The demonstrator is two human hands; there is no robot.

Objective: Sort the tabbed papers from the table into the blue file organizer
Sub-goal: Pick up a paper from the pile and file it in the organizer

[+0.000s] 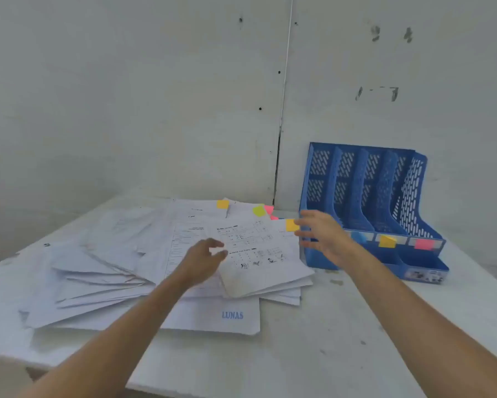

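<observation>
Right now both hands hang over a loose pile of white papers (pixel 121 271) that sprawls across the left and middle of the white table (pixel 342 334). The left hand (pixel 205 259) is over the pile's middle, its fingers loosely bent and its thumb apart from them, gripping nothing, just at the left edge of the top sheet (pixel 264 259), a page printed with small black drawings. The right hand (pixel 323 235) is spread wide, fingers straight and apart, just beside the orange tab (pixel 291 225) at that sheet's far right corner; blur makes it impossible to tell whether a fingertip touches it. Further back on the pile, another orange tab (pixel 222 204), a yellow-green tab (pixel 258 211) and a pink tab (pixel 269 208) stick out from other sheets. The blue file organizer (pixel 410 196) stands upright on the table to the right of the pile, near the wall, with an orange label (pixel 387 241) and a pink label (pixel 423 244) on its front rail. At the pile's near edge lies a sheet marked LUNAS (pixel 232 315).
</observation>
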